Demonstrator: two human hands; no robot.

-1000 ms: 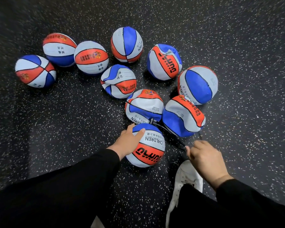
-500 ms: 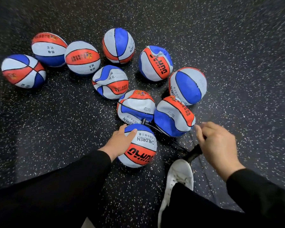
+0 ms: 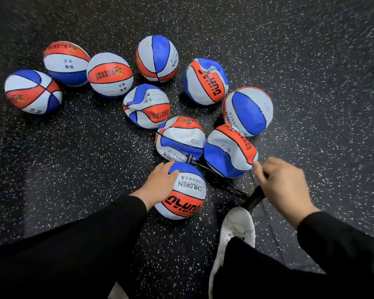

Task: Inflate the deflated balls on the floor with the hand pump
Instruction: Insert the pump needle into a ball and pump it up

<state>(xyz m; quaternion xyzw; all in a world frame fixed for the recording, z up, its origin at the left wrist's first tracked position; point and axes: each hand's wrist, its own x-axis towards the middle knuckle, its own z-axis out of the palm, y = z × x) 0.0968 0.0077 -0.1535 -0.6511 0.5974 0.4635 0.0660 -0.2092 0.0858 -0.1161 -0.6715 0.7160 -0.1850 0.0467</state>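
Left hand [image 3: 160,184] flat, fingers straight, on rounded red-white-blue ball [image 3: 183,190], likely steadying it against thin black hose [image 3: 216,172] at its far side. Right hand [image 3: 283,186] curled round black pump handle [image 3: 254,196]; white shoe [image 3: 235,229] just beneath, presumably pinning pump base. Crumpled balls beyond both hands.

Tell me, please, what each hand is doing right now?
Left hand: open, resting on the nearest red, white and blue ball.
Right hand: curled round the black pump handle.
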